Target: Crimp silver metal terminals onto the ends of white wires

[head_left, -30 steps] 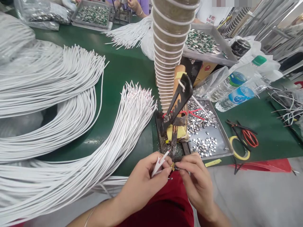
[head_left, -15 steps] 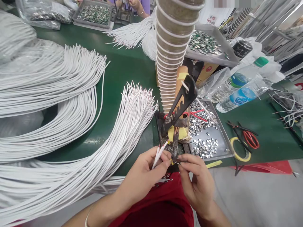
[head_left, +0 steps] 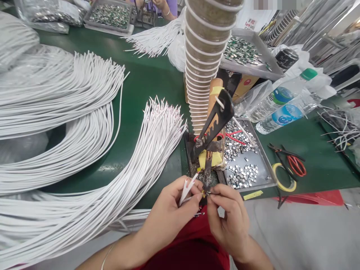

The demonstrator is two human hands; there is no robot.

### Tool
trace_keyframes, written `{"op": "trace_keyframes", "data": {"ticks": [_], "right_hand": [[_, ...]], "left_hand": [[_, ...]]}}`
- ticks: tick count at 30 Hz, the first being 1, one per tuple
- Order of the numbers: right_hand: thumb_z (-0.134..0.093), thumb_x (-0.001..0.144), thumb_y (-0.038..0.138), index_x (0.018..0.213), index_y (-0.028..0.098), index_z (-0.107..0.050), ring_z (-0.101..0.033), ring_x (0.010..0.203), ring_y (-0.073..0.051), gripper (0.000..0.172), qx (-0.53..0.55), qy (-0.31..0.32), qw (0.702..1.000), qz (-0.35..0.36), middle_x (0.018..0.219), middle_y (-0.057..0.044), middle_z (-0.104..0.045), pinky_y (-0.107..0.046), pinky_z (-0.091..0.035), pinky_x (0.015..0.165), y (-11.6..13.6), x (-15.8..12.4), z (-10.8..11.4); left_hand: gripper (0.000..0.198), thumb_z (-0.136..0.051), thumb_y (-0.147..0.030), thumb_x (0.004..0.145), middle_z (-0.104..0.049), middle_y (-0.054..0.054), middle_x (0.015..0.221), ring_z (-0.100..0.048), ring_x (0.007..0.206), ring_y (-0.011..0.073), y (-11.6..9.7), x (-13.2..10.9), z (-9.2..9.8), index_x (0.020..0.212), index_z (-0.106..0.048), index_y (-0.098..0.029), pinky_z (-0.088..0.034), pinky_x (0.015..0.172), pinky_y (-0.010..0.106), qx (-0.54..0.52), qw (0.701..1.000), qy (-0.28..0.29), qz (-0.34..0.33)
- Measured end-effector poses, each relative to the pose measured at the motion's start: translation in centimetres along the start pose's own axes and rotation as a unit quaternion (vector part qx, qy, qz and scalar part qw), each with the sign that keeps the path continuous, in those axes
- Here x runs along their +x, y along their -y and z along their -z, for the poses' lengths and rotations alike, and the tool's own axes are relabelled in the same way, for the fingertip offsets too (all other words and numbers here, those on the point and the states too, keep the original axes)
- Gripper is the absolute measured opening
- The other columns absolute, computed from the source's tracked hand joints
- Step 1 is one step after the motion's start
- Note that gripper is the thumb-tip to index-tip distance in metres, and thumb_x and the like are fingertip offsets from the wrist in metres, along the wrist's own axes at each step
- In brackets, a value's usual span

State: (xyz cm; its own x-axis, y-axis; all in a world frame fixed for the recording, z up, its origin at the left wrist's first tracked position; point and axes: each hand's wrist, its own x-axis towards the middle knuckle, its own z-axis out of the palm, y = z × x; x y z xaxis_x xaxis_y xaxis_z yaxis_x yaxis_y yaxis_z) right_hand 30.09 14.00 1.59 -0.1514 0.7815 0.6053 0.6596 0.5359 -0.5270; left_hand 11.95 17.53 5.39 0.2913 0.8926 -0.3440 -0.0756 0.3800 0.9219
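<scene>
The person works at the near edge of a green table [head_left: 126,138], the left hand [head_left: 173,206] curled closed round a few white wires [head_left: 186,193] and the right hand [head_left: 229,212] pinched on a tiny piece [head_left: 208,193] too small for me to make out. Both sets of fingertips nearly meet at the foot of a dark metal bar [head_left: 207,172], leaving scant room between. A wire bundle [head_left: 146,150] curves along the left, the metal tray [head_left: 263,170] edges in just beyond the right hand, and green surface stretches right past the pliers [head_left: 292,161].
</scene>
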Motion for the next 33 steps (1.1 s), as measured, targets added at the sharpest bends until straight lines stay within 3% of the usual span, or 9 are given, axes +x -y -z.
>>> {"op": "trace_keyframes", "data": {"ticks": [5, 9, 14, 18, 24, 29, 33], "right_hand": [[-0.064, 0.099, 0.012, 0.108, 0.027, -0.064, -0.065, 0.095, -0.021, 0.018, 0.048, 0.000, 0.998, -0.042, 0.106, -0.006, -0.062, -0.038, -0.060, 0.083, -0.3, 0.2, 1.1], [-0.069, 0.099, 0.020, 0.116, 0.029, -0.066, -0.057, 0.094, -0.022, 0.019, 0.065, 0.005, 0.995, -0.072, 0.104, -0.005, -0.055, -0.038, -0.056, 0.078, -0.7, 0.4, 2.2], [-0.062, 0.101, 0.012, 0.120, 0.031, -0.069, -0.060, 0.086, -0.018, 0.027, 0.114, 0.060, 0.984, -0.121, 0.098, -0.002, -0.057, -0.032, -0.055, 0.073, -0.5, 1.0, 2.7], [-0.063, 0.101, 0.014, 0.111, 0.029, -0.071, -0.060, 0.085, -0.017, 0.020, 0.155, 0.065, 0.976, -0.139, 0.095, -0.001, -0.058, -0.029, -0.054, 0.070, -0.5, 1.2, 3.1], [-0.069, 0.097, 0.013, 0.099, 0.026, -0.071, -0.058, 0.077, -0.015, 0.013, 0.140, 0.111, 0.980, -0.088, 0.086, 0.002, -0.060, -0.031, -0.053, 0.075, -0.9, 1.6, 3.6], [-0.067, 0.102, 0.019, 0.107, 0.027, -0.073, -0.059, 0.076, -0.016, 0.011, 0.206, 0.119, 0.969, -0.060, 0.081, 0.002, -0.064, -0.032, -0.052, 0.070, -0.8, 1.4, 2.8], [-0.062, 0.106, 0.025, 0.111, 0.027, -0.075, -0.061, 0.078, -0.016, 0.014, 0.162, 0.126, 0.977, -0.051, 0.085, 0.000, -0.064, -0.032, -0.053, 0.071, -1.2, 1.3, 3.2]], "left_hand": [[0.014, -0.068, -0.023, 0.089, -0.065, -0.001, 0.086, -0.056, 0.078, 0.0163, 0.7, -0.2, -0.1, 0.077, -0.060, -0.020, -0.048, 0.076, 0.027, -0.003, 1.000, 0.019, 0.004], [0.016, -0.065, -0.024, 0.094, -0.056, -0.004, 0.077, -0.050, 0.071, 0.0147, 1.4, -0.6, -0.4, 0.079, -0.060, -0.021, -0.044, 0.070, 0.026, 0.027, 0.999, 0.028, 0.007], [0.020, -0.062, -0.024, 0.098, -0.067, 0.004, 0.093, -0.063, 0.086, 0.0197, 1.6, -0.9, -0.7, 0.079, -0.067, -0.020, -0.051, 0.080, 0.028, 0.074, 0.995, 0.052, -0.050], [0.023, -0.062, -0.024, 0.099, -0.070, 0.004, 0.088, -0.066, 0.085, 0.0202, 1.8, -0.9, -0.5, 0.081, -0.076, -0.020, -0.051, 0.080, 0.027, 0.129, 0.987, 0.078, -0.063], [0.027, -0.059, -0.023, 0.105, -0.074, 0.000, 0.082, -0.065, 0.080, 0.0184, 2.2, -1.2, -0.1, 0.086, -0.078, -0.021, -0.047, 0.075, 0.025, 0.168, 0.978, 0.107, -0.060], [0.028, -0.059, -0.025, 0.103, -0.076, 0.002, 0.082, -0.067, 0.078, 0.0197, 2.3, -1.2, 0.1, 0.083, -0.077, -0.019, -0.048, 0.076, 0.027, 0.166, 0.976, 0.133, -0.042], [0.027, -0.056, -0.027, 0.104, -0.073, 0.004, 0.092, -0.068, 0.088, 0.0214, 2.3, -0.8, 0.2, 0.087, -0.076, -0.020, -0.051, 0.082, 0.028, 0.150, 0.977, 0.142, -0.046]]}}
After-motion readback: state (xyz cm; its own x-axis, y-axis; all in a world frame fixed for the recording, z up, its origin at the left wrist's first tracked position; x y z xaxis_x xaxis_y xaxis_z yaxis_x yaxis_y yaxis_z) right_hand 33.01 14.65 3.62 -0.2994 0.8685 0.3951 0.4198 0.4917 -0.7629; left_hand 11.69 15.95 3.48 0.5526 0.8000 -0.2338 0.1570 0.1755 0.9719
